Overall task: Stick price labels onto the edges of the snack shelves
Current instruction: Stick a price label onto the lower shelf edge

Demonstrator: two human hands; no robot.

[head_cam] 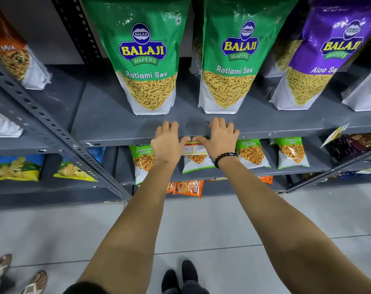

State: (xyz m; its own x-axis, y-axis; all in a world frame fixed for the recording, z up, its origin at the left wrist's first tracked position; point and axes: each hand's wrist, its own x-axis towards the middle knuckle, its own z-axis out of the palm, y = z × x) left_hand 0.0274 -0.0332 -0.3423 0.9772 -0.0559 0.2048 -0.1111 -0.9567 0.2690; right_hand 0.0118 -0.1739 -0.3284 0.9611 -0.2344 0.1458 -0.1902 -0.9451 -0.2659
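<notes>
A white price label [194,147] with a red and yellow border hangs at the front edge of the grey snack shelf [121,137], below two green Ratlami Sev bags [147,60]. My left hand [167,143] and my right hand [219,139] rest on the shelf lip with fingers over the top. Both thumbs press the label's upper corners against the edge. My right wrist wears a black bead bracelet [224,158].
A purple Aloo Sev bag [320,56] stands to the right. Small green Chana Jor Garam packs [251,152] fill the lower shelf. A slotted grey upright [59,128] runs diagonally at left. Another yellow label [335,132] hangs at right. Someone's sandalled feet [17,276] are at bottom left.
</notes>
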